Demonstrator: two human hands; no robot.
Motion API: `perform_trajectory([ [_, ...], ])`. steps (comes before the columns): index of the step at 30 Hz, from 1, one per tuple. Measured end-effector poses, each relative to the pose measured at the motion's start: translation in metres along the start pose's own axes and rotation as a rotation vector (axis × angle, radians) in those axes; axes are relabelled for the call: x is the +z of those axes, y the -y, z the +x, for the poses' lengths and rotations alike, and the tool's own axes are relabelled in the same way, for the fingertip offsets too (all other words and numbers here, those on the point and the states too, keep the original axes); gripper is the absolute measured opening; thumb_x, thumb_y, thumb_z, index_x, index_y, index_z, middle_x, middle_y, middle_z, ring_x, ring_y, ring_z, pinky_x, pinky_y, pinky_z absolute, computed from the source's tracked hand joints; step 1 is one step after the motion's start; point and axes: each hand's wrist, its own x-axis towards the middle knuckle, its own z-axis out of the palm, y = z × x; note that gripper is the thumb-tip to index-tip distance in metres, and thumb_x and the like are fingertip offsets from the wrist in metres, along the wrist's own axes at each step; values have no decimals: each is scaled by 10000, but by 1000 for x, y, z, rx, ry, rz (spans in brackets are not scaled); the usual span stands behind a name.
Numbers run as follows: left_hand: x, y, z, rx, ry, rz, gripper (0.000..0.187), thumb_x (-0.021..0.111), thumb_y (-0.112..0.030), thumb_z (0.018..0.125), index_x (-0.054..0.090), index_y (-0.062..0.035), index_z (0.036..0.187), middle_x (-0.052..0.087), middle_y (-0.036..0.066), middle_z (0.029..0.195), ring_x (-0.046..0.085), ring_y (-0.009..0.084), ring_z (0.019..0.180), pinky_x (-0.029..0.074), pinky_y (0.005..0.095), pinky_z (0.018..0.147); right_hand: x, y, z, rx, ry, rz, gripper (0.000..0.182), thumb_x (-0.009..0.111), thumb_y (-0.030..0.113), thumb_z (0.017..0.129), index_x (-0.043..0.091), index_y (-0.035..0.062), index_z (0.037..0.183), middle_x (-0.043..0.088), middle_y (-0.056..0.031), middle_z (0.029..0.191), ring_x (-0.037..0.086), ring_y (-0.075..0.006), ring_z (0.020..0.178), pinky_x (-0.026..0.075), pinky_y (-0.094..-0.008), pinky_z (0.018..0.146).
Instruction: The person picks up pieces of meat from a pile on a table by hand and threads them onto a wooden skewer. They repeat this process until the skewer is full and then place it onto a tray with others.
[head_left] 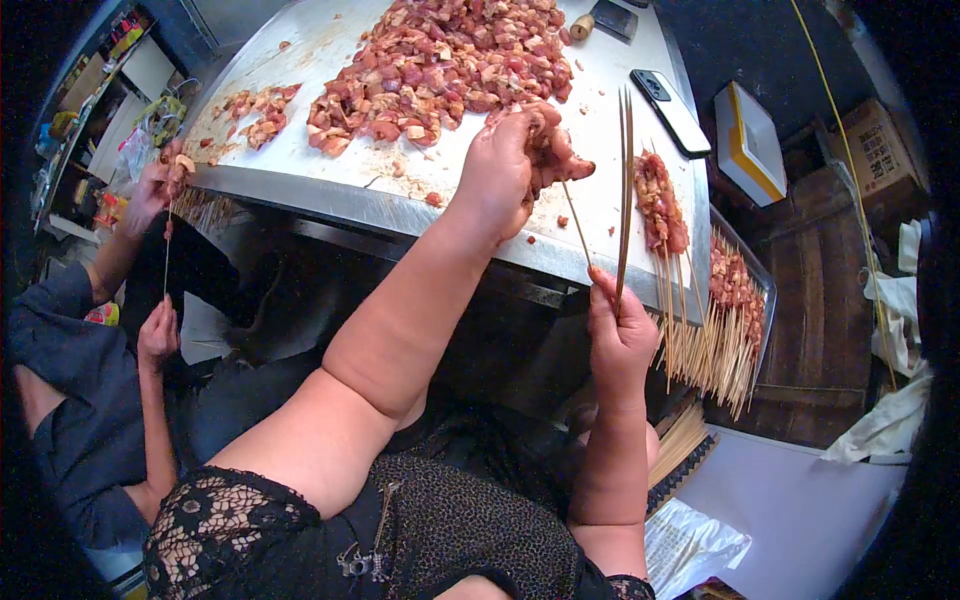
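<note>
My left hand is closed around a clump of raw meat pieces above the front edge of the table. Held in my right hand is a thin bamboo skewer, slanting up with its far end at the meat; whether it has pierced a piece is hidden. Several other skewers stand up from the same hand. Beyond my left hand lies a large heap of cut raw meat. Threaded meat skewers rest on the table's right side, near my right hand.
The white table has a metal rim. A phone and a cleaver lie on it. More meat skewers fill a tray at the right. A co-worker's hands hold a skewer at left. Bare sticks are bundled below.
</note>
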Motion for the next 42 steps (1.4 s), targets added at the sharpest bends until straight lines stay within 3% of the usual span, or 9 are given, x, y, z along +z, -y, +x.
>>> perform_trajectory([
  [5,1,-1,0,-53,34,-105,264,310,-251,926,453,-89,775,464,55,654,496,186,617,491,507,786,-1,3,-1,-26,0,-40,197,591,109,878,649,14,1041,554,35,681,449,-24,615,385,-176,559],
  [14,0,-5,-3,-142,174,-345,220,310,-218,876,409,-85,730,445,67,622,458,213,552,498,488,740,-1,1,-2,-101,-14,-61,190,585,96,877,648,14,1037,571,0,689,484,-45,621,419,-202,574],
  [17,-1,-5,-1,-184,211,-383,218,330,-235,858,400,-92,709,440,68,616,447,223,559,475,492,749,0,4,-3,-31,27,11,193,581,80,877,644,13,1046,573,19,711,482,-39,618,413,-191,572],
  [19,0,-6,-1,-189,214,-387,219,331,-239,857,399,-94,708,441,69,617,447,221,561,471,490,750,1,6,-4,205,110,360,195,577,72,877,640,11,1051,571,43,745,465,-28,610,394,-171,566],
  [23,2,-7,-1,-194,219,-367,228,334,-252,856,396,-98,700,440,69,618,443,222,563,462,482,750,7,8,-6,223,121,413,198,576,69,878,639,10,1056,563,59,769,452,-17,610,381,-156,562],
  [30,-3,-3,0,-192,249,-335,281,364,-312,888,424,-112,701,426,55,636,440,207,567,439,492,819,18,2,-6,-122,-35,45,206,584,58,870,639,7,1062,566,46,738,451,-18,627,374,-154,567],
  [33,-8,0,2,-180,408,-385,290,373,-316,899,490,-82,773,508,86,686,539,243,648,453,476,841,17,3,-5,-101,-70,111,212,589,56,865,638,4,1064,567,36,731,454,-21,622,378,-159,559],
  [36,-3,-2,-2,-288,306,-34,472,323,-366,933,511,20,1130,617,206,990,598,328,975,473,445,871,15,9,-1,17,-93,247,216,592,56,863,638,6,1068,560,34,723,453,-26,606,379,-165,547],
  [42,-3,-11,1,-174,167,-84,534,260,-383,945,470,47,1183,622,206,982,603,331,940,461,462,885,12,5,2,-21,-91,196,221,603,53,856,640,15,1070,535,52,706,439,-27,592,369,-166,538],
])
